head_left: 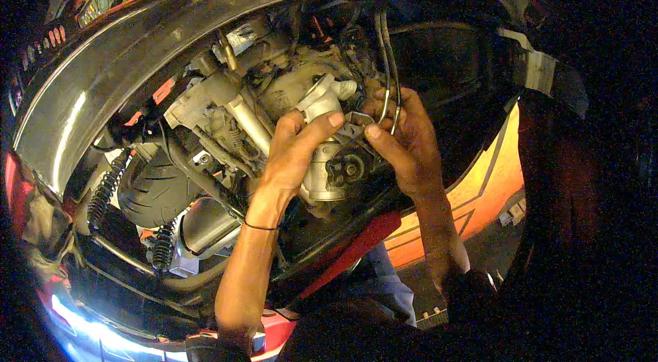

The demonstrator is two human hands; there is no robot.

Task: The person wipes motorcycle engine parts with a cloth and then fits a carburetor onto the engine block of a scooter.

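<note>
Both my hands reach into the open engine bay of a scooter. My left hand [296, 151] grips a silver metal throttle-body-like part [327, 169] from the left, thumb across its top near the white elbow fitting [329, 93]. My right hand [406, 143] pinches a small grey metal bracket [355, 122] beside that part and holds two thin black cables [388, 60] that run up into the bay. A black round wheel [348, 169] sits on the part's side between my hands.
A black body panel [123, 60] arches above the bay. The rear tyre [154, 191] and coil shock springs [103, 191] lie lower left, with a silver exhaust cover [205, 225]. Orange bodywork [480, 191] is at right, a red panel [356, 245] below.
</note>
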